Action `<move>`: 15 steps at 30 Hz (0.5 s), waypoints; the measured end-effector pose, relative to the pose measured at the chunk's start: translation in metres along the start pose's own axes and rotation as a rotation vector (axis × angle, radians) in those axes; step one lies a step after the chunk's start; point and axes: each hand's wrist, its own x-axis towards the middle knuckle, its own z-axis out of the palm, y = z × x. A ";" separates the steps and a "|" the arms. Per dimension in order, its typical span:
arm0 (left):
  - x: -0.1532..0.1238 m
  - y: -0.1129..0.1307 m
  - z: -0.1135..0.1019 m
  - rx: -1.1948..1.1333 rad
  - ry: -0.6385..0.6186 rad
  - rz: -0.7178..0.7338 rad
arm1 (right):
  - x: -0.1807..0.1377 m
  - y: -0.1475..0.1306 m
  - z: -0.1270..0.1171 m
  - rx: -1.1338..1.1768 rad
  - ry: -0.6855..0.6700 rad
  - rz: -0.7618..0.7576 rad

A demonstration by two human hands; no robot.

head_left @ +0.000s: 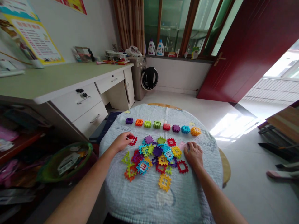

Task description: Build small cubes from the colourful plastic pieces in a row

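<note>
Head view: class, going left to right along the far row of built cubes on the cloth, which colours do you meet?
On the cloth: purple cube → orange cube → lime cube → green cube → red cube → second purple cube → blue cube → second orange cube.

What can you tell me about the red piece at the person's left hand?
The red piece is a small square tile, seemingly plastic, with toothed edges and window-like openings. It sits at the left edge of the pile of colourful tiles on the pale quilted cloth, apart from the row of cubes farther back. The left hand grips its left side with the fingertips; whether it is lifted or resting cannot be told.
</note>
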 end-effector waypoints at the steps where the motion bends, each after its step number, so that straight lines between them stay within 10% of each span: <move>1: 0.000 0.009 0.005 -0.075 -0.001 0.004 | 0.000 0.000 0.000 0.002 -0.002 0.000; 8: -0.005 0.073 0.074 -0.255 -0.343 0.183 | -0.001 -0.001 -0.002 0.012 0.000 0.004; 15: -0.003 0.039 0.068 -0.021 0.156 0.219 | -0.001 0.003 -0.001 0.047 -0.003 0.001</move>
